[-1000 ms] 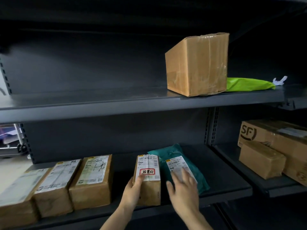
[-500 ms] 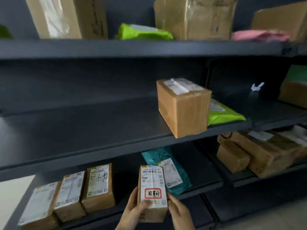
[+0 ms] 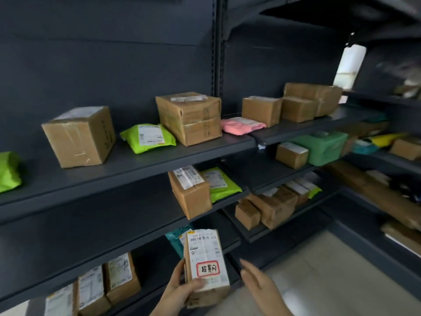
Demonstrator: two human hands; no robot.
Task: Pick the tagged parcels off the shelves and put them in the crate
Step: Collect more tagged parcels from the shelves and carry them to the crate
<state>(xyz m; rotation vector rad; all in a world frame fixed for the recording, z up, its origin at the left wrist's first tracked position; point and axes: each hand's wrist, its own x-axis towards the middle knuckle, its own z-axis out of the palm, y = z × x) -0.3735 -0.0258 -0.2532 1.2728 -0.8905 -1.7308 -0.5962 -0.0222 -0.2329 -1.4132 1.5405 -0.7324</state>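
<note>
At the bottom centre of the frame our left hand (image 3: 180,293) grips the parcel (image 3: 206,267); our right hand (image 3: 262,286) hangs open beside it. It looks stiff, light cardboard; we'd hold its long sides.

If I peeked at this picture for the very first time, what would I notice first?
Probably the small brown parcel with the red-framed tag, held up in the left hand at the bottom middle, while the right hand hangs open beside it. Next, the bright colours on the dark shelves: a lime-green bag between two cardboard boxes up top, and a pink bag further right.
</note>
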